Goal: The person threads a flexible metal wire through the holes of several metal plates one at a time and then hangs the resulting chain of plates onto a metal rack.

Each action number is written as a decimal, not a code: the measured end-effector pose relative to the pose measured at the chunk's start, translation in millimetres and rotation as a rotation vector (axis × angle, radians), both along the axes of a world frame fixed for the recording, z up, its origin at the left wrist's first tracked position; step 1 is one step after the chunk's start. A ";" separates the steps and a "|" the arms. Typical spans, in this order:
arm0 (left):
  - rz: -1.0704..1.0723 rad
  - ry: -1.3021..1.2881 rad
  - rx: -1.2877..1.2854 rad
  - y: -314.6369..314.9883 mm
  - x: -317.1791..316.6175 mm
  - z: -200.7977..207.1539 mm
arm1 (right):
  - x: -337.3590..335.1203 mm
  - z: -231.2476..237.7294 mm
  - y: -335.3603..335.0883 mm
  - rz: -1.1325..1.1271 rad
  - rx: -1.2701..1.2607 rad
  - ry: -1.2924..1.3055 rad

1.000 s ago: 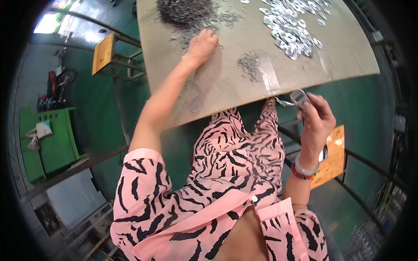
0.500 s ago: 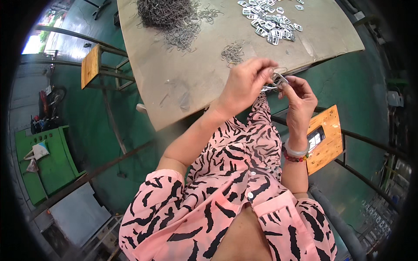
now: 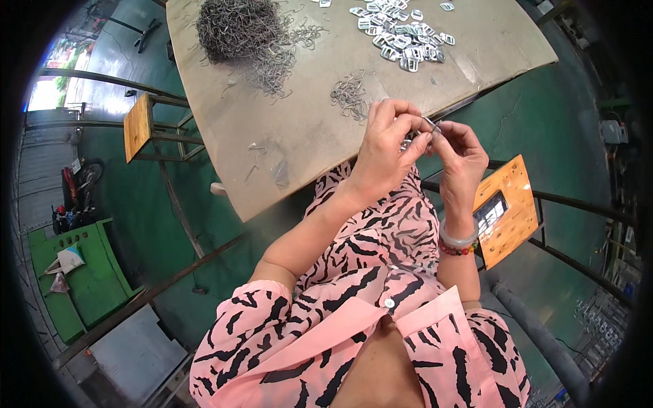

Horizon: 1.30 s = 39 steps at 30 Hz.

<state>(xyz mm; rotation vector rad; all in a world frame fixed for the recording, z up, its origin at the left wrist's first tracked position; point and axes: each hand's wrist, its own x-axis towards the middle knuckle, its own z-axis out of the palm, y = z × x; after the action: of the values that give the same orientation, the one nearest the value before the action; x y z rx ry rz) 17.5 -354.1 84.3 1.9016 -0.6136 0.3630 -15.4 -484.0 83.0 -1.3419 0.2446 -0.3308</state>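
Just off the table's near edge, my left hand (image 3: 393,146) and my right hand (image 3: 464,160) meet with closed fingers. Between their fingertips is a silver metal buckle (image 3: 431,125), seen nearly edge-on, and both hands pinch it. More shiny metal shows beneath my left fingers, mostly hidden. Whether a wire hook is also in my fingers, I cannot tell. Left of my hands lies a small heap of wire hooks (image 3: 349,95). Farther off on the table is a pile of silver buckles (image 3: 403,41).
The brown-topped table (image 3: 224,153) carries a large tangled mound of wire hooks (image 3: 238,30) at the far left. A few stray hooks lie near its left corner. Wooden stools stand left (image 3: 138,129) and right (image 3: 520,204); the right one bears a dark phone-like slab (image 3: 490,212).
My left hand has turned and closed in on the buckle, covering more of it. The buckle has tipped nearly edge-on. The whole view has shifted slightly.
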 end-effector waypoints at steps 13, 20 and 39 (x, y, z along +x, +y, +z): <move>0.012 -0.045 -0.002 -9.8 0.3 -2.7 | -1.5 1.6 0.4 -0.013 -0.098 -0.011; -0.156 0.123 -0.190 -3.8 6.4 -7.0 | 34.4 14.5 -40.7 0.160 -0.221 -0.017; -0.090 0.200 -0.260 11.9 -1.2 -5.8 | 146.0 -26.8 -34.7 0.369 -0.881 0.042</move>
<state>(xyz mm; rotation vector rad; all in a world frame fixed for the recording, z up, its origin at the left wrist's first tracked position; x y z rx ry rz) 16.2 -342.3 78.5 1.6315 -0.4911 0.1819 130.6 -518.7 56.2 -2.2213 -0.1455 -0.0862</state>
